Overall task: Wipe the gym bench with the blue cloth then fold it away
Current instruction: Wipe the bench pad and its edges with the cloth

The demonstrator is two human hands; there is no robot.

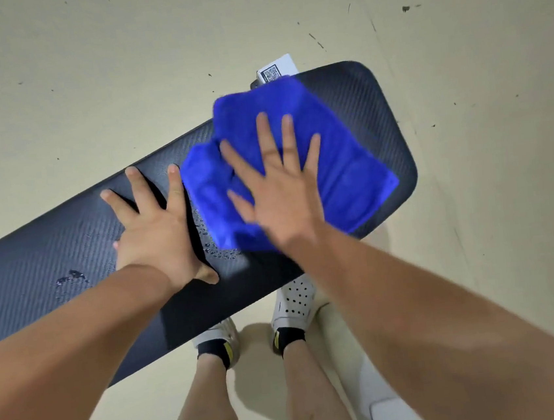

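Note:
The black padded gym bench (44, 254) runs from lower left to upper right across the view. A blue cloth (338, 155) lies rumpled on its right end. My right hand (277, 192) presses flat on the cloth with fingers spread, slightly blurred. My left hand (154, 229) rests flat on the bare pad just left of the cloth, fingers apart, holding nothing. Water droplets (214, 240) sit on the pad between my hands, and another wet patch (70, 277) lies further left.
The floor (117, 72) is pale and scuffed all around. My feet in white shoes (295, 300) stand at the bench's near side. A white label with a QR code (278, 69) shows past the far end. A white bench leg (373, 388) extends along the floor at lower right.

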